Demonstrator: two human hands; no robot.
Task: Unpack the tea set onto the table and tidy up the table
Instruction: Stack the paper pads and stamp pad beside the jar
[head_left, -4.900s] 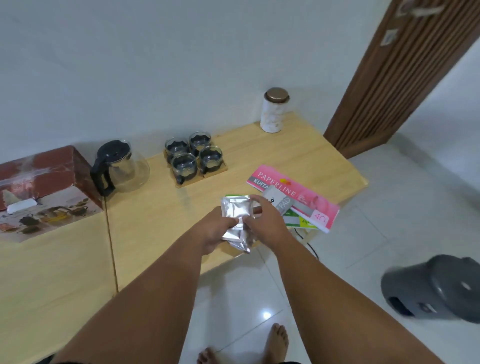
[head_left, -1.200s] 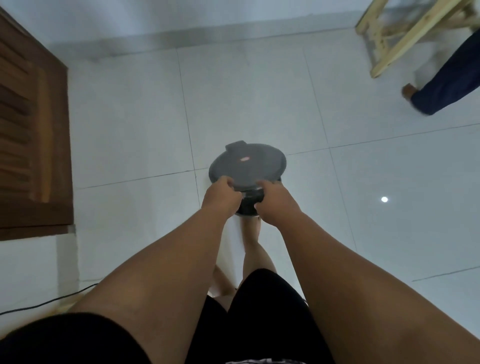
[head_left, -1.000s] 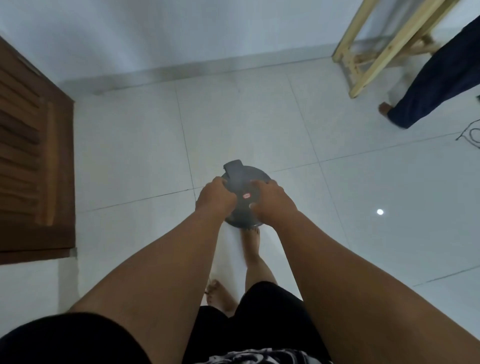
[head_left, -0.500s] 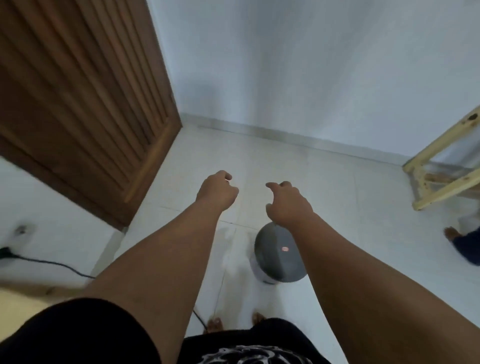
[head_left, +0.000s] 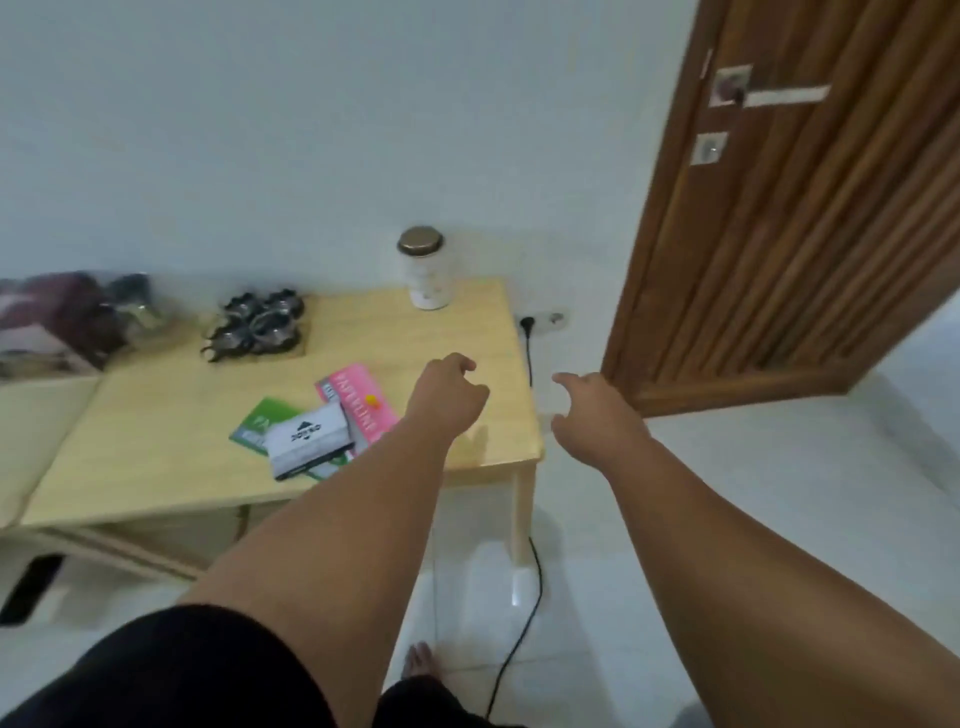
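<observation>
Both hands are raised in front of me and hold nothing. My left hand (head_left: 448, 396) hovers over the right end of the wooden table (head_left: 156, 457), fingers loosely curled. My right hand (head_left: 592, 415) hangs past the table's right edge, fingers relaxed. Several glass cups (head_left: 257, 327) stand together on a wooden tray at the back. A glass teapot (head_left: 132, 306) and the red tea set box (head_left: 41, 322) sit blurred at the far left. A white canister (head_left: 425, 270) with a bronze lid stands at the back right corner.
A white box (head_left: 310, 440) lies on a green booklet (head_left: 260, 423) and a pink pad (head_left: 358, 402) mid-table. A wall socket (head_left: 540, 319) with a black cable (head_left: 519, 623) running down to the floor is beside the table. A brown door (head_left: 810, 208) stands open at right.
I have turned from the grey bin on the floor back to the table. The foil packet held earlier is gone from my hands, which now hold nothing.
</observation>
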